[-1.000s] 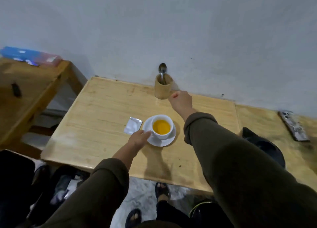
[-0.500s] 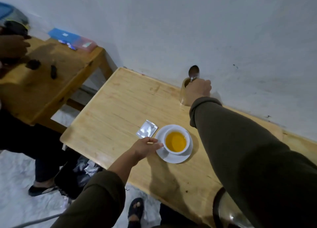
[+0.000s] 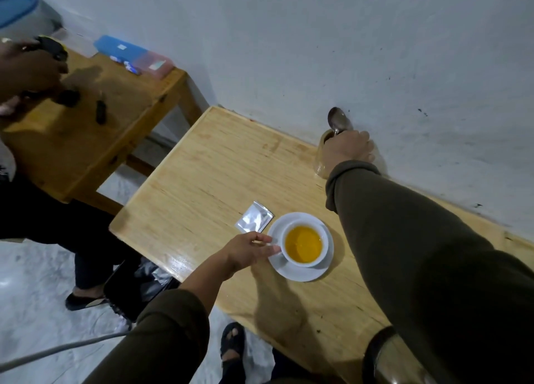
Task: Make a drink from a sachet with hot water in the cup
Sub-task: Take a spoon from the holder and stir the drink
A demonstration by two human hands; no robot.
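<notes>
right hand fingers clamped on the spoon; left hand fingers pinch the saucer.

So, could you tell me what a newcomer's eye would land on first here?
Most likely the white cup of bright orange drink on its saucer, near the front of the wooden table, with the left hand at the saucer's rim. Next, the right hand at the wall, closed around the spoon in a wooden holder. A silver sachet lies beside the saucer.
</notes>
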